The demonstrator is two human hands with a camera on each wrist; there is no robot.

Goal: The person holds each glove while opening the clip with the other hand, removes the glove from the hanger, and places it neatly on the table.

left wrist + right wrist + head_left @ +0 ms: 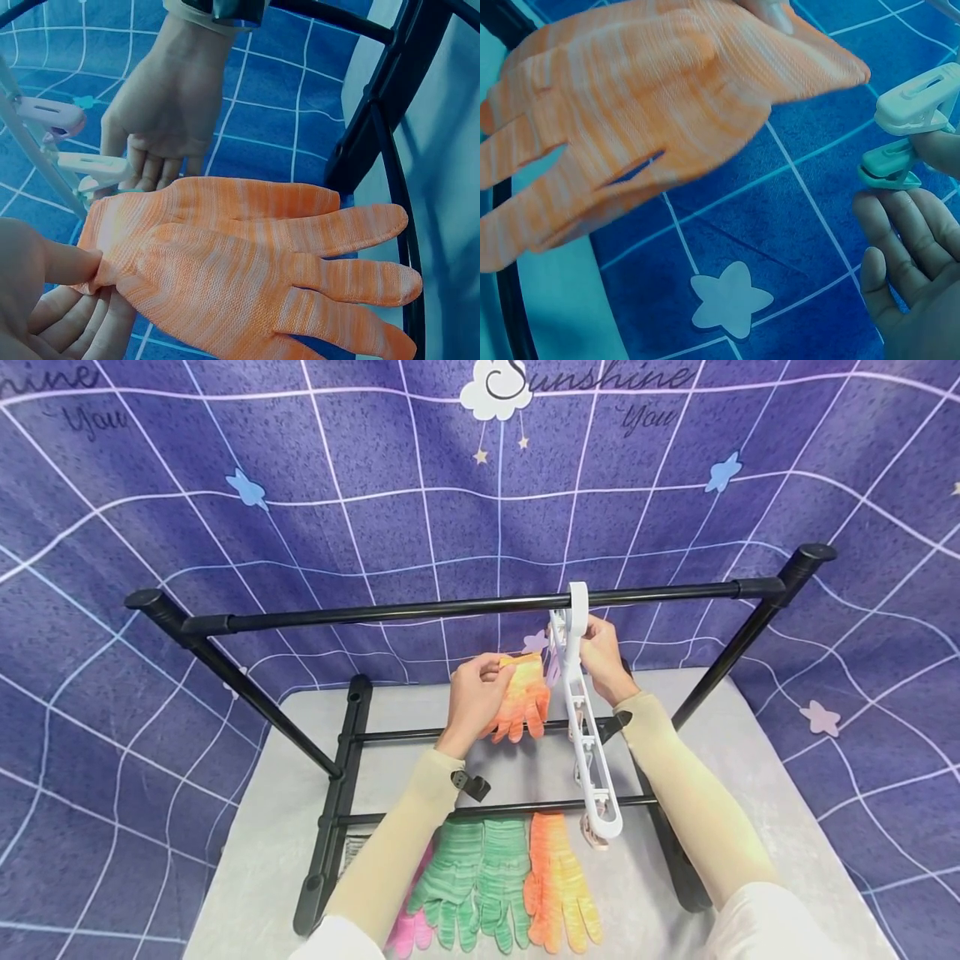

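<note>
My left hand [476,697] pinches an orange-and-white striped knit glove [523,697] at its cuff, thumb on top, with the glove's fingers hanging down. A white clip hanger [572,656] hooks over the black rail, to the right of the glove. Behind the hanger, my right hand [602,656] grips a small green clip [889,163] between thumb and fingers. Just above that clip in the right wrist view is a white clip [915,99]. In the left wrist view, the glove's cuff lies close to the clips, and a lilac clip [54,116] hangs farther along.
The black rack's top rail [412,610] spans the view, with lower bars beneath. On the grey table [251,843] lie green gloves [456,868], another orange glove [557,881] and part of a pink glove [411,933]. A blue gridded cloth [360,460] hangs behind.
</note>
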